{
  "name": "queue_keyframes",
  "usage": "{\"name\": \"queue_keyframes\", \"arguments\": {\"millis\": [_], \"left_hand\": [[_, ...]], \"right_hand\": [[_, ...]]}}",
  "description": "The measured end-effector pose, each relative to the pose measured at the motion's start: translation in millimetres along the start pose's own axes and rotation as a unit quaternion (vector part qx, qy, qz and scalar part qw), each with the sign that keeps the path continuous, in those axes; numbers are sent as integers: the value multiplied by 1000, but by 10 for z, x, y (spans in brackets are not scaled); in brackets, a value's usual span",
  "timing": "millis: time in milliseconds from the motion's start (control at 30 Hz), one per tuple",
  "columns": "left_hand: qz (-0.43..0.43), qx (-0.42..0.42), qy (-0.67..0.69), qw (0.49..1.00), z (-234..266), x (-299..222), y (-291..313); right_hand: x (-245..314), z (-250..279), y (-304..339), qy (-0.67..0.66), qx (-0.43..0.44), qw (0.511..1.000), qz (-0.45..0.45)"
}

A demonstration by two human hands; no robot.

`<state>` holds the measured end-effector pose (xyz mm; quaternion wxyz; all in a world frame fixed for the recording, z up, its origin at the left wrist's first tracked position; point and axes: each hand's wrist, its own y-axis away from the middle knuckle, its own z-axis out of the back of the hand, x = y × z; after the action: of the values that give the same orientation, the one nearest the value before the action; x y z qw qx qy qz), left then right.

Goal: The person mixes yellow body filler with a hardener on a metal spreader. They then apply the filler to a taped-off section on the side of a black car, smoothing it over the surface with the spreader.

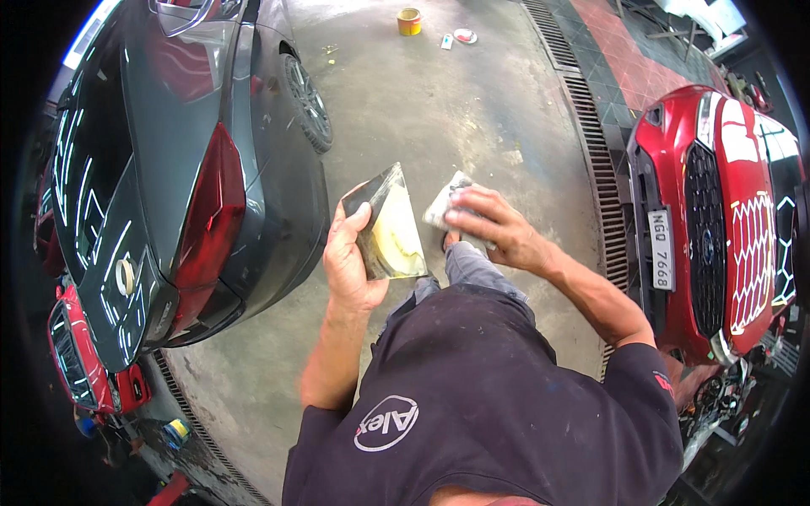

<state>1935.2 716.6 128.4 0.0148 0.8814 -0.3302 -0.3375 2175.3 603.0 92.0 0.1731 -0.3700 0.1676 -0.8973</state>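
Observation:
My left hand (344, 257) is closed around a flat dark board (377, 255), its thumb lying on the upper face. Pale yellow paste, which looks like body filler, is smeared over much of that board (395, 226). Just to the right, my right hand (506, 226) grips a crumpled whitish rag (440, 207) with grey stains. A small gap separates the rag from the board. Both hands are in front of my body, above the concrete floor. The right palm and the underside of the board are hidden.
A dark grey car (283, 211) stands close on my left, with a roll of tape (125, 277) on it. On the right is a red car (738, 228) beyond a floor drain grate (595, 143). A yellow can (409, 23) and a round lid (466, 35) sit ahead.

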Motion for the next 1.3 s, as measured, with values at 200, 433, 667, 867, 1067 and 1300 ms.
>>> {"name": "queue_keyframes", "arguments": {"millis": [200, 433, 667, 867, 1067, 1300], "left_hand": [[-59, -97, -163, 980, 257, 173, -1297], [-217, -85, -317, 919, -60, -164, -2513], [-89, -131, -159, 974, -347, -588, -3576], [-54, -88, -55, 993, -919, -656, -3876], [-51, -53, 23, 997, -724, -877, -4698], [-142, -38, -221, 964, -327, -1020, -6137]], "right_hand": [[-466, 146, -1114, 20, -20, 1000, -4], [-1487, 488, -1833, 141, 117, 973, 143], [-1985, 993, -2727, 18, 52, 972, 229], [-2929, 1059, -2842, 6, 8, 982, 189], [-3567, 989, -3385, -206, -62, 974, -64], [-3989, 1251, -4712, 209, 71, 972, 78]]}}
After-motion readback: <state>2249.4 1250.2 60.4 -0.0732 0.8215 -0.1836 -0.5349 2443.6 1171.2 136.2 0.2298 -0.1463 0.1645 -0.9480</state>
